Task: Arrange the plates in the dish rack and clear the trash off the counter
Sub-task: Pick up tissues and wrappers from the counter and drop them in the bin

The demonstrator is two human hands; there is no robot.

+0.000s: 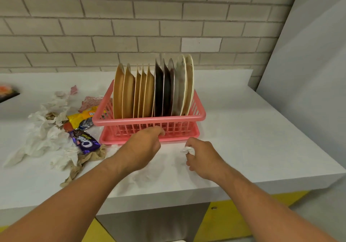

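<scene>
Apparently, with plates [149,92] racked in the pink dish rack [198,117] mid-frame, trash-clearing is underway: right hand [204,159] pinches a crumpled tissue [188,150], left hand [142,146] curled, grip unclear; the left-side wrapper pile [86,142] needs gathering next.

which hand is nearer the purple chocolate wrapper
Left. The left hand is right of the purple chocolate wrapper; the right hand, pinching a crumpled white tissue, is farther right.
</scene>
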